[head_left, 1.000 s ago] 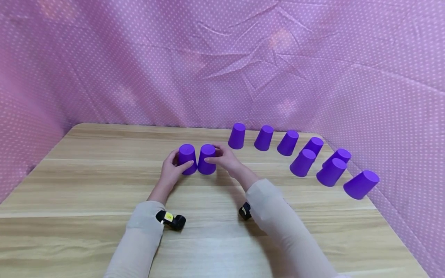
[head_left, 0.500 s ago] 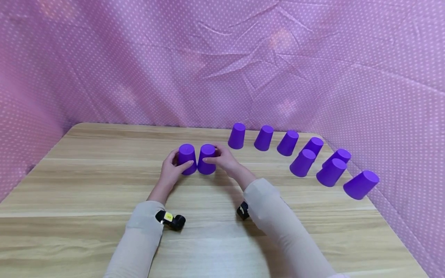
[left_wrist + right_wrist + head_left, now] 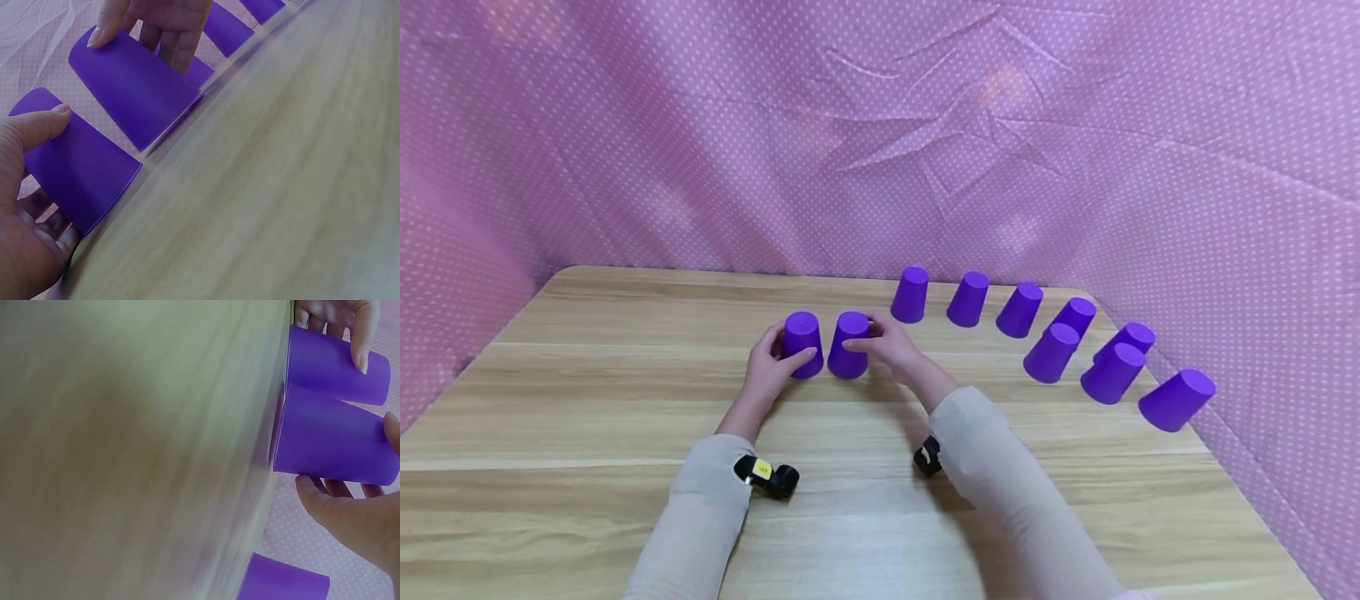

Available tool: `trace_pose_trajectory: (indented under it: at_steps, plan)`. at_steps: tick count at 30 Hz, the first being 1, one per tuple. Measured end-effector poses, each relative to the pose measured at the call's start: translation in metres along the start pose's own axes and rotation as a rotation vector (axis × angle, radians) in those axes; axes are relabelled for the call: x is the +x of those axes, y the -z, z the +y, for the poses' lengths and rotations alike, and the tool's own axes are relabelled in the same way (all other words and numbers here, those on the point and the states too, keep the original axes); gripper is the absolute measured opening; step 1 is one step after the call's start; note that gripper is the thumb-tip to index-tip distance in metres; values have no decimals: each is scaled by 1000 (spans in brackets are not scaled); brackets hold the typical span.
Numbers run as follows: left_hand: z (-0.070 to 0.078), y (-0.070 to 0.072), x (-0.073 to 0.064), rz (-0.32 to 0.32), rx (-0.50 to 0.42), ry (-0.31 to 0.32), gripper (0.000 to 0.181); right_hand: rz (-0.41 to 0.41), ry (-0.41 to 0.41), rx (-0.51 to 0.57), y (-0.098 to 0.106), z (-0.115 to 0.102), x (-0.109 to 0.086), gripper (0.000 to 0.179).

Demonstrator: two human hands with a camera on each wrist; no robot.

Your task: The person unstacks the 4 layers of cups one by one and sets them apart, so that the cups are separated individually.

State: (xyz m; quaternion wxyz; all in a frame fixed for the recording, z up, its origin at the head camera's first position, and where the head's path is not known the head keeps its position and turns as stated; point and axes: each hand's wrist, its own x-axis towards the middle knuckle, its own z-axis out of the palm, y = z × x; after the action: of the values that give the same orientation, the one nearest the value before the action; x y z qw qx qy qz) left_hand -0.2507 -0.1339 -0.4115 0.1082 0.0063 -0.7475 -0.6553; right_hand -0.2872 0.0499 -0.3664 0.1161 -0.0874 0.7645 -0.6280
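Note:
Two purple cups stand upside down side by side near the middle of the table, a narrow gap between them. My left hand (image 3: 767,371) grips the left cup (image 3: 802,337), thumb across its near side and fingers round its far left side. Around the right cup (image 3: 847,354) my right hand (image 3: 891,343) holds on, thumb in front and fingers behind. In the left wrist view the left cup (image 3: 81,169) and the right cup (image 3: 134,87) both have their rims at or close to the wood; whether the right one touches it I cannot tell.
Several more upside-down purple cups stand at the back and right of the wooden table (image 3: 587,375), the nearest being a back cup (image 3: 910,296) and the farthest right a cup (image 3: 1176,400). Pink dotted cloth (image 3: 775,150) hangs behind and at the sides.
The right cup has shifted slightly to the right with my right hand, and the gap between the two held cups has widened a little. My left hand keeps its place on its cup.

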Motion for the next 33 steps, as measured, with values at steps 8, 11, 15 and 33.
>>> trace_pose_trajectory:
  at_steps: [8, 11, 15, 33]
  plan:
    - [0, 1, -1, 10, -1, 8, 63, 24, 3, 8, 16, -8, -7, 52]
    - [2, 1, -2, 7, 5, 22, 64, 20, 2, 16, 24, -9, -8, 50]
    - [2, 2, -2, -2, 7, 31, 65, 27, 4, 26, 37, -8, -11, 50]
    - [-2, -1, 1, -2, 3, 27, 66, 109, 3, 40, 107, 2, -28, 52]
